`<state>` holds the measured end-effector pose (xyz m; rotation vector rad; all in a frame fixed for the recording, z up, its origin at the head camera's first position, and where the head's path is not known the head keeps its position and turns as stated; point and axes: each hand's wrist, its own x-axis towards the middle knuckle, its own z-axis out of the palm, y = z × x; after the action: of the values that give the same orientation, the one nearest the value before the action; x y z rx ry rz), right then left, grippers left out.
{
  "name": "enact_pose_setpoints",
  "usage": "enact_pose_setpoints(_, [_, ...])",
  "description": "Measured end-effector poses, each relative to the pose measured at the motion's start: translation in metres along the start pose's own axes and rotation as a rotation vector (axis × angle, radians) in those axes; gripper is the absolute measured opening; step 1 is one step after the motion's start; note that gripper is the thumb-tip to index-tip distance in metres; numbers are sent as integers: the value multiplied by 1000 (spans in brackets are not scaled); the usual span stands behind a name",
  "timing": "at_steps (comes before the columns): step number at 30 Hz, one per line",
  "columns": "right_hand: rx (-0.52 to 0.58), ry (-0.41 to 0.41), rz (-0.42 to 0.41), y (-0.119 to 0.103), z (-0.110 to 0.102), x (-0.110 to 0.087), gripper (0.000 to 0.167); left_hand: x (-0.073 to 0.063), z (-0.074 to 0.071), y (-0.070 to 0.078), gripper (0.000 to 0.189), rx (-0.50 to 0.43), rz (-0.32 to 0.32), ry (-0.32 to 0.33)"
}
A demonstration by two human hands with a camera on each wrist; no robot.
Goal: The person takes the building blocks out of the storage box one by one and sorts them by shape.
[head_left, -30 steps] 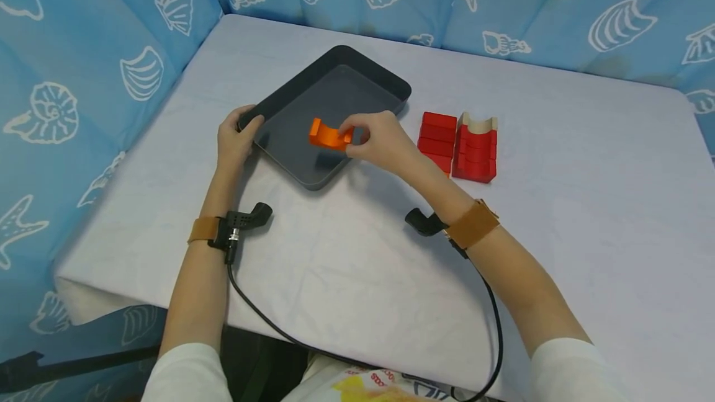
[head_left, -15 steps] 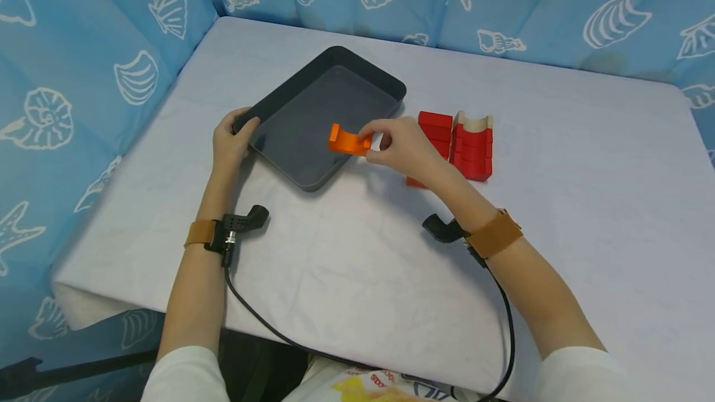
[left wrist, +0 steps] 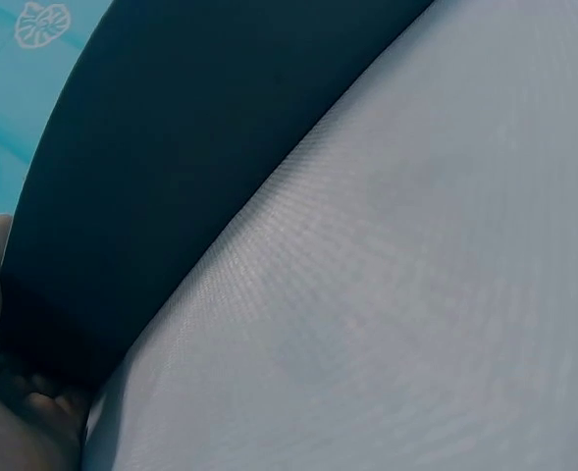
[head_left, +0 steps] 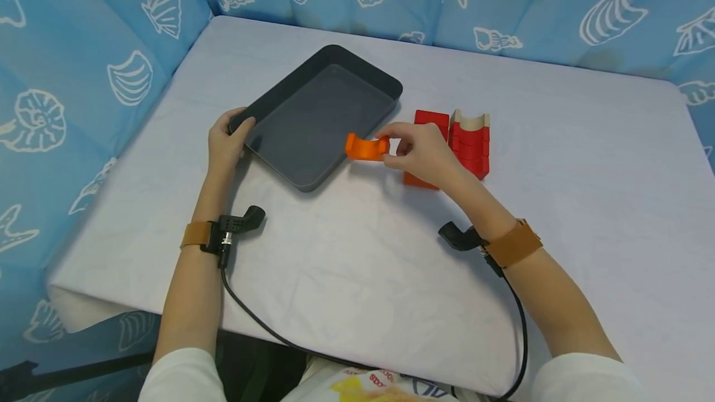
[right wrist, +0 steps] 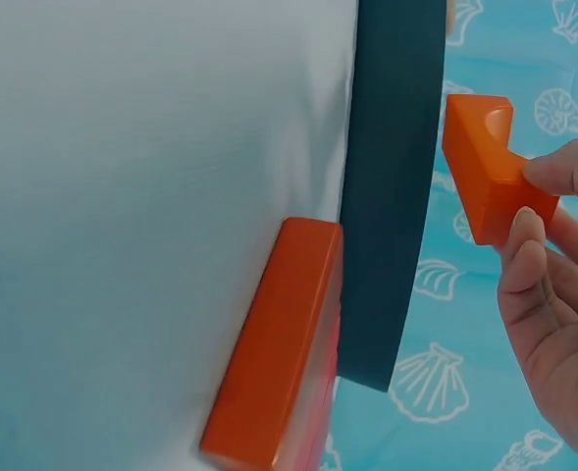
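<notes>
My right hand pinches one end of an orange block with a curved hollow in its top. The block is in the air just off the near right edge of a dark grey rectangular tray. In the right wrist view, thumb and fingertips grip the orange block. My left hand holds the tray's left corner, thumb over the rim; the left wrist view shows the tray's outer wall with that hand at its lower end. Nothing lies inside the tray.
Right of the tray stand two rows of red blocks; the right row has a hollowed top and a beige far end. An orange block sits at the near end of the left row, partly behind my right hand. Cables run from both wrist cameras.
My right hand has carried the orange block from over the tray to the right and nearer, past the tray's edge. The left hand keeps its hold on the tray.
</notes>
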<state>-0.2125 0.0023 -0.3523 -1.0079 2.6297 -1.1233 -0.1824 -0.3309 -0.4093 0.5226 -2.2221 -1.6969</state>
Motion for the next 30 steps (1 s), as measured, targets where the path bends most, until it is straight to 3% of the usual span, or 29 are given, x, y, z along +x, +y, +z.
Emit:
enact_pose_setpoints(9, [27,48,43,11,-11,-14,29,-1,2,-1,41,29,20,11])
enact_pose_setpoints(22, [39,61,24,41,-35,-50,27,-3,2,1,42,29,-2,10])
enact_pose_setpoints(30, [48,39,134,60,-51,-79,28,-4,2,5,41,32,8,18])
